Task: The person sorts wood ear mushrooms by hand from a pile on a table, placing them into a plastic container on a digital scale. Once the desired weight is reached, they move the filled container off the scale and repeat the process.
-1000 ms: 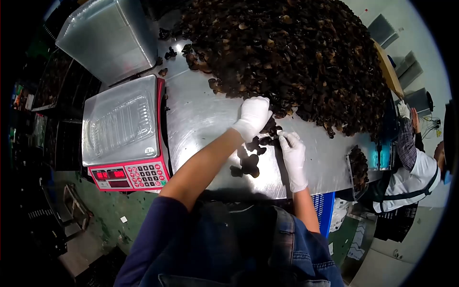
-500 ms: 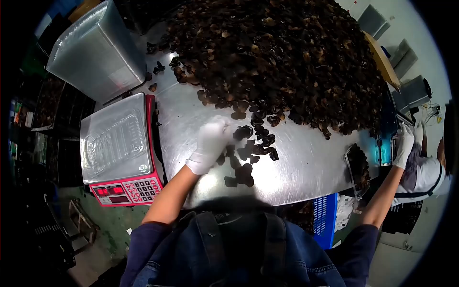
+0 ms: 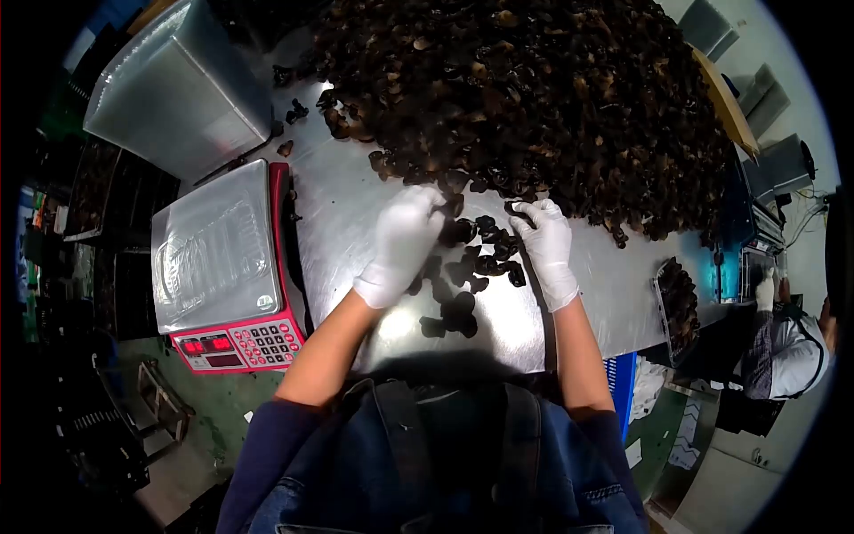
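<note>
In white gloves, both of my hands work at the near edge of a big pile of dark wood ear mushrooms [image 3: 534, 98] on a metal table. My left hand [image 3: 405, 236] has its fingers closed, with a dark mushroom piece [image 3: 452, 206] at the fingertips. Thumb and finger of my right hand [image 3: 544, 245] pinch a small dark piece [image 3: 513, 208]. Between the hands lie several loose mushrooms [image 3: 489, 249], glossy and black. Flatter dark pieces [image 3: 457, 311] rest closer to my body.
Left on the table is a red scale [image 3: 240, 345] with a clear plastic tray [image 3: 218, 254] on its plate. Behind it stands a tall stack of clear containers [image 3: 182, 93]. A filled clear tray [image 3: 678, 307] sits at the right edge. Another person [image 3: 787, 351] is at far right.
My right hand has come from the far right to the middle of the table, beside the loose mushrooms. My left hand has moved slightly up toward the pile. The view has shifted a little.
</note>
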Demonstrator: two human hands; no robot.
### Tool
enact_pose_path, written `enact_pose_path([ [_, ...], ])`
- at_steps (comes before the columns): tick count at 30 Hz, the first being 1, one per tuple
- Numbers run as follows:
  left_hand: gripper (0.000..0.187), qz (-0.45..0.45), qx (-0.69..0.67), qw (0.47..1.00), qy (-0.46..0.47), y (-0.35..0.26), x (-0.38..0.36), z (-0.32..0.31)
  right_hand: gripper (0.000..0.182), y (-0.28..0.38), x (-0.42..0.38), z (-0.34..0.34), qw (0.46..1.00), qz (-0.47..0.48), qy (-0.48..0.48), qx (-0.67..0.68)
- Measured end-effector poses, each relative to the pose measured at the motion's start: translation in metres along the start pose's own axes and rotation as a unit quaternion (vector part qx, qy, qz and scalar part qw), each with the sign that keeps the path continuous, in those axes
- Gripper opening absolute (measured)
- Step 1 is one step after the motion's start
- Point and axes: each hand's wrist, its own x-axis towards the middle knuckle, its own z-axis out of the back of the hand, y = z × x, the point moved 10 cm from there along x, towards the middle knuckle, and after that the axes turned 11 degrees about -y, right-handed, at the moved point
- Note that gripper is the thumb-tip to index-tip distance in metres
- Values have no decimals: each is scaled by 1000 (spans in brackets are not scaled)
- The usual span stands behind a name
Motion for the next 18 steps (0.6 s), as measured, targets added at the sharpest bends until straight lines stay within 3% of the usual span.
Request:
enact_pose_path([
  [2, 20, 51, -6, 998, 45, 25, -18, 6, 16, -3, -2, 4, 999, -53, -1, 12],
  [4, 26, 105, -13, 990, 88, 35, -35, 8, 13, -6, -15, 14, 984, -142, -5, 111],
  [6, 41, 328, -216, 906, 159, 46, -61, -9, 16, -7, -34, 12, 963, -171, 21, 207],
  [7, 53, 394, -206, 864, 237, 44, -72, -18, 22, 0, -37, 15, 972, -129, 16, 197],
  [8, 53, 394, -206, 863, 239, 41, -74, -21, 27, 2, -41, 17, 969, -121, 2, 213],
  [10, 54, 258, -194, 927, 191, 22, -58, -18, 32, 14, -36, 19, 974, -121, 6, 194],
  [11, 52, 204, -217, 933, 199, 18, -59, -24, 33, 23, -33, 16, 983, -79, 10, 168],
  [14, 50, 175, -252, 918, 252, 4, -67, -28, 34, 47, -32, -8, 977, -35, 58, 203],
  [15, 69, 149, -248, 921, 263, 0, -68, -23, 34, 52, -38, -14, 974, -25, 95, 206],
  [16, 69, 151, -247, 921, 260, 0, -72, -14, 35, 63, -43, -18, 972, 31, 140, 184],
  [18, 99, 27, -71, 979, 189, -12, -74, 24, 38, 71, -53, -5, 966, 24, 178, 184],
])
